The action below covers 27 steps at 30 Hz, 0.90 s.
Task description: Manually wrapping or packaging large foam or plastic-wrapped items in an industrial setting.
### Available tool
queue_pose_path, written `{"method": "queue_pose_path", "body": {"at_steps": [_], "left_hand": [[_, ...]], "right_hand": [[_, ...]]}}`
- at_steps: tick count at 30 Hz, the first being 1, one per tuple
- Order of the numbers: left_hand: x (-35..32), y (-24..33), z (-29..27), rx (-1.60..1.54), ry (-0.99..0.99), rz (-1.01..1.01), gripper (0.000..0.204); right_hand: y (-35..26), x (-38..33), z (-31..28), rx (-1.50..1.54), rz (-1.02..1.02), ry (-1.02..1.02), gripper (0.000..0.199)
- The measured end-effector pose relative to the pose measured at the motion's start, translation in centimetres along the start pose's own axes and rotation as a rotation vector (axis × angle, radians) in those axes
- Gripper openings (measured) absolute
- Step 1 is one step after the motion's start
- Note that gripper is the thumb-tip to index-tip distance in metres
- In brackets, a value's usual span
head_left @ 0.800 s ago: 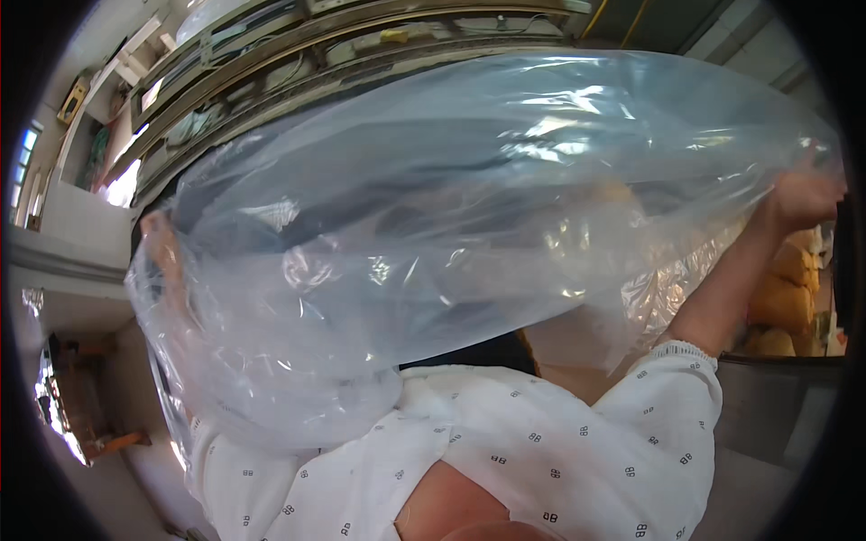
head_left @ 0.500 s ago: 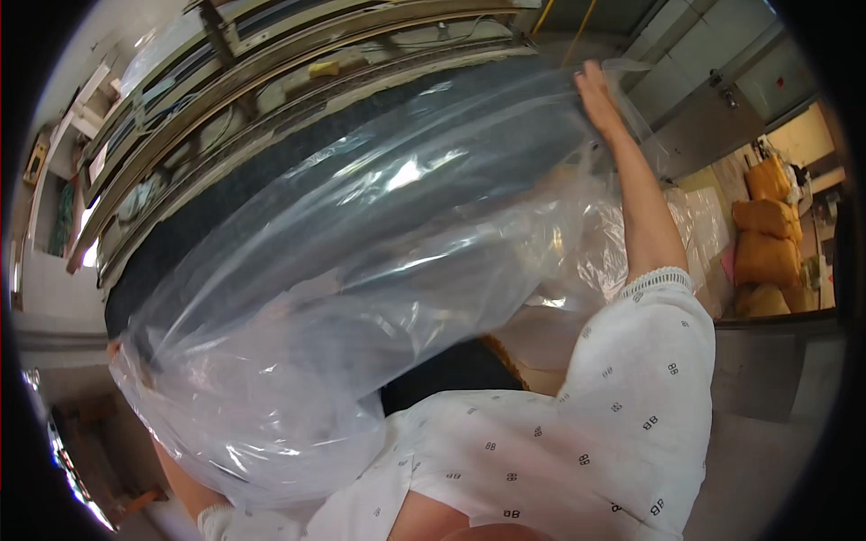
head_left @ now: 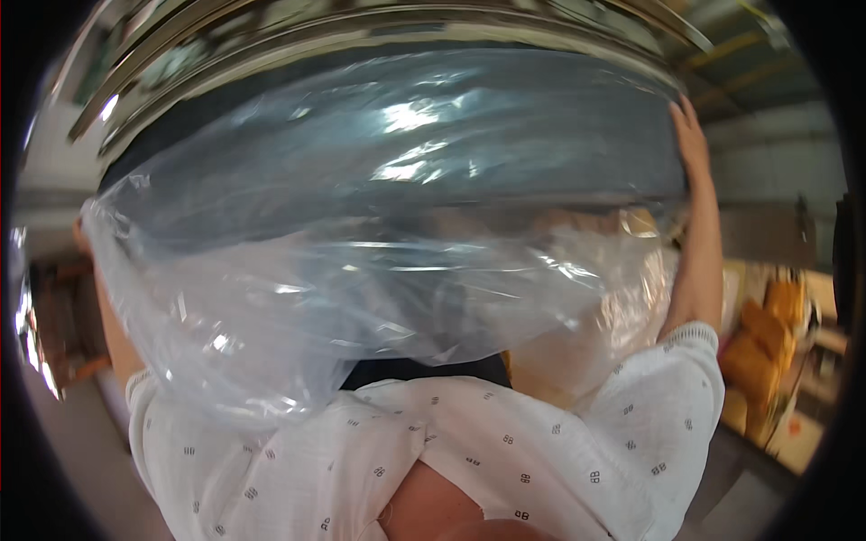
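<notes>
A large clear plastic sheet (head_left: pixel 406 234) spreads across the front, wrinkled and shiny. Its far part lies over a long dark grey padded surface (head_left: pixel 298 113), while the near part hangs loosely toward my body. At the far left my left hand (head_left: pixel 80 236) is closed on the sheet's edge; the plastic hides most of it. My right hand (head_left: pixel 690 144) is at the right end of the dark surface, against the sheet's edge. Its fingers are stretched upward, and the thumb side is hard to make out.
Behind the dark surface run long metal rails (head_left: pixel 397 25) of a machine. Yellow-orange bundles (head_left: pixel 753 347) are stacked at the right. A brown wooden piece of furniture (head_left: pixel 68 311) stands at the lower left. A grey panel wall (head_left: pixel 767 153) rises at the right.
My view has turned to the right and come level with the dark surface. The sheet now stretches more straight across it. Both hands have shifted, and the right arm reaches farther right.
</notes>
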<state>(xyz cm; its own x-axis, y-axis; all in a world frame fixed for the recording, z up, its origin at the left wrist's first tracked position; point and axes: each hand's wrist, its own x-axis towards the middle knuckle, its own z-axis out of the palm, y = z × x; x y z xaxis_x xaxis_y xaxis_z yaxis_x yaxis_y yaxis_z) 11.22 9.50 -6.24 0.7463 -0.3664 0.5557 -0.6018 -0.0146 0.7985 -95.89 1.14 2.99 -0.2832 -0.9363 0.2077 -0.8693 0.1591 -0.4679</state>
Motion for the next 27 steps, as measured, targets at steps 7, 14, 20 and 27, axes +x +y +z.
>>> {"method": "queue_pose_path", "body": {"at_steps": [7, 14, 20, 27], "left_hand": [[0.3, 4.1, 0.3, 0.204, 0.148, 0.024, 0.02], [11.2, -12.1, 0.5, 0.516, 0.164, -0.009, 0.02], [13.1, -8.6, 0.6, 0.579, 0.165, 0.061, 0.021], [-7.7, 6.9, 1.9, 0.349, -0.053, 0.165, 0.022]], "right_hand": [[-5.1, 1.4, 1.2, -1.079, 0.024, 0.112, 0.043], [-25.6, -20.1, -2.6, 0.988, -0.351, -0.976, 0.036], [-27.3, -41.1, 10.9, 0.507, -0.631, -0.816, 0.059], [-26.7, -37.2, 12.1, 0.78, -0.172, -0.883, 0.029]]}}
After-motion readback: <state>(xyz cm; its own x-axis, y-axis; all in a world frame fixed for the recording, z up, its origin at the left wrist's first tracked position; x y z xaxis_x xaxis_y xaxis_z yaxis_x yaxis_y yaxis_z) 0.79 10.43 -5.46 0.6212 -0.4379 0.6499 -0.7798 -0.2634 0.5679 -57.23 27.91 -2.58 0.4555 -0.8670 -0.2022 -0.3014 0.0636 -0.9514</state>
